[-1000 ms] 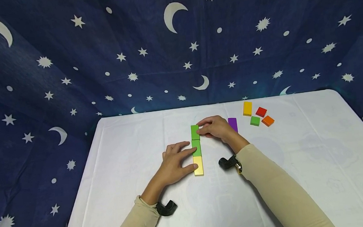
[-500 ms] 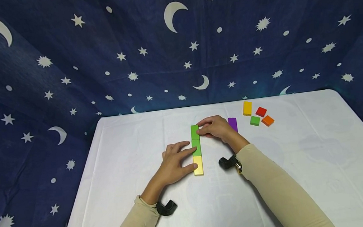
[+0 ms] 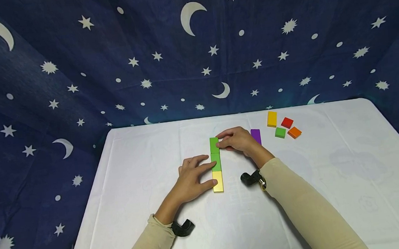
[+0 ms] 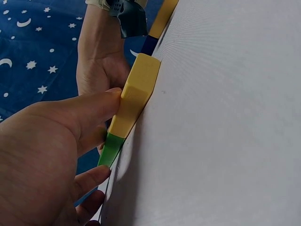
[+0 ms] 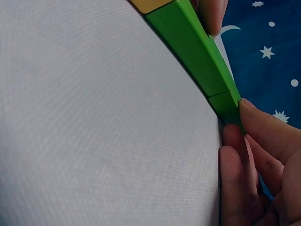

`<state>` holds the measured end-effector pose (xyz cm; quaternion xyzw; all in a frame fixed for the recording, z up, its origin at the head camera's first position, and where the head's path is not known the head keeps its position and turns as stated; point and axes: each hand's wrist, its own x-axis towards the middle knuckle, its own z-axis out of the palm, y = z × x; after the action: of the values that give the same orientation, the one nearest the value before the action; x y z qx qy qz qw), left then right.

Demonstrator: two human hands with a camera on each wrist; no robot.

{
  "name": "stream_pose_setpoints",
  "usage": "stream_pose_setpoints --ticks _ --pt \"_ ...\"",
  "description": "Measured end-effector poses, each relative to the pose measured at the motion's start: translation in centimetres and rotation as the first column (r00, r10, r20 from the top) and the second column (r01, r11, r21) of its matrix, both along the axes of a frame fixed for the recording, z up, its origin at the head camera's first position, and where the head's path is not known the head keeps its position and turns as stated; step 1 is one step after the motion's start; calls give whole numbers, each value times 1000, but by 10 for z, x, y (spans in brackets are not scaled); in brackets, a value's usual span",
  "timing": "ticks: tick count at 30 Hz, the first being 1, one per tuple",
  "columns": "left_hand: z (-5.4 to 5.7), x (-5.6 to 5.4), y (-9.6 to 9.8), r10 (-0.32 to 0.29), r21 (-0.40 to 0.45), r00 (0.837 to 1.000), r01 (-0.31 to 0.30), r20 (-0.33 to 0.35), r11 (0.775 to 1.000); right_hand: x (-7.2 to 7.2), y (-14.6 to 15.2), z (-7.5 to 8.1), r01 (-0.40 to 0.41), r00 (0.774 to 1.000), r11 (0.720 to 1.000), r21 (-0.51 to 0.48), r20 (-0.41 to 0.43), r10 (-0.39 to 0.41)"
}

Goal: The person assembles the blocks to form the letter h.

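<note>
Three blocks form a straight row on the white table: a green block (image 3: 214, 143) at the far end, another green block (image 3: 216, 157) in the middle and a yellow block (image 3: 218, 176) nearest. My left hand (image 3: 190, 180) lies along the row's left side, index fingertip on the middle green block and thumb on the yellow block. From the far right, my right hand (image 3: 238, 141) pinches the far green block between thumb and fingers. In the right wrist view the two green blocks (image 5: 188, 52) meet end to end; the left wrist view shows the thumb against the yellow block (image 4: 136, 94).
A purple block (image 3: 255, 135) lies just right of my right hand. Farther right are loose yellow (image 3: 272, 119), red (image 3: 287, 122), green (image 3: 280, 133) and orange (image 3: 294, 132) blocks. Another yellow block (image 3: 263, 187) is mostly hidden under the right forearm. A starry curtain (image 3: 167, 87) hangs behind the table.
</note>
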<state>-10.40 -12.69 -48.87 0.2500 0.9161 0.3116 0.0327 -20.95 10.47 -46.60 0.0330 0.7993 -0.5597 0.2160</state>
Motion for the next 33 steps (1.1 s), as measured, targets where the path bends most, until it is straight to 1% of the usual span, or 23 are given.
stream_pose_setpoints --ticks 11,20,33 --pt "2 1 0 5 5 1000 -5 18 1000 2 0 1 -12 1000 1000 0 -14 12" --pt "2 1 1 11 7 1000 -11 13 1000 1 1 0 -24 999 1000 8 -31 24" --pt "1 0 0 9 -2 1000 -9 20 1000 1 3 -1 -37 999 999 9 -5 37"
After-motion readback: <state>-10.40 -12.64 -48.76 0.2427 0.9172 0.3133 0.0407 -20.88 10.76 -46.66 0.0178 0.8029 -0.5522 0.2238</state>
